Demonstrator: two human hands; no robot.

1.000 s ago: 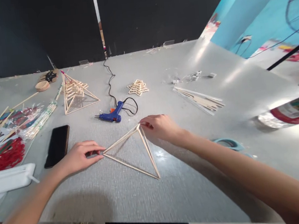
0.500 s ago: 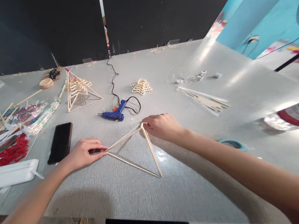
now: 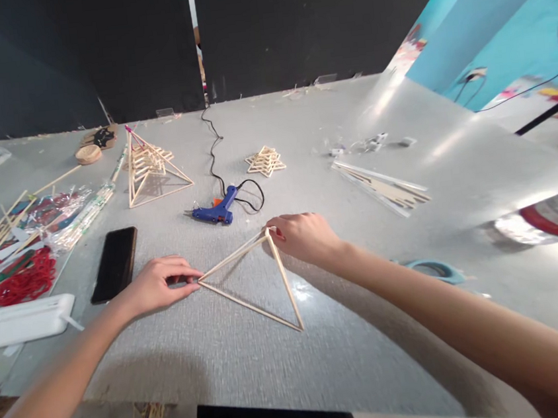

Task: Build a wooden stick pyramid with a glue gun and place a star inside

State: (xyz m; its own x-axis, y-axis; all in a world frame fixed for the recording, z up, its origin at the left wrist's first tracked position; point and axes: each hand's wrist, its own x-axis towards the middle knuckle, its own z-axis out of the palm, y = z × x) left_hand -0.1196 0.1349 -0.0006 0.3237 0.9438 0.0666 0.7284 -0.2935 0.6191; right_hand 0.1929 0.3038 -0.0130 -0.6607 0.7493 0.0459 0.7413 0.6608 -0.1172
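Observation:
A frame of thin wooden sticks (image 3: 250, 306), joined into a pyramid-like shape, stands on the grey table in front of me. My left hand (image 3: 167, 282) pinches its left corner between thumb and fingers. At its top corner, my right hand (image 3: 304, 236) has its fingers closed round the joint, and the fingertips are partly hidden behind the sticks. Just beyond the frame lies a blue hot glue gun (image 3: 214, 210) on its side, nozzle pointing left. A black phone (image 3: 114, 265) rests beside my left wrist.
Farther back are a larger stick pyramid (image 3: 156, 200) and a layered stick star (image 3: 265, 162). Sticks in clear wrapping (image 3: 381, 186) lie to the right, near blue-handled scissors (image 3: 435, 271). On the left are red yarn (image 3: 25, 275) and a white glue-gun-sized plastic device (image 3: 24, 322).
Both hands keep their hold on the stick frame, which has hardly moved. The whole view has shifted very slightly.

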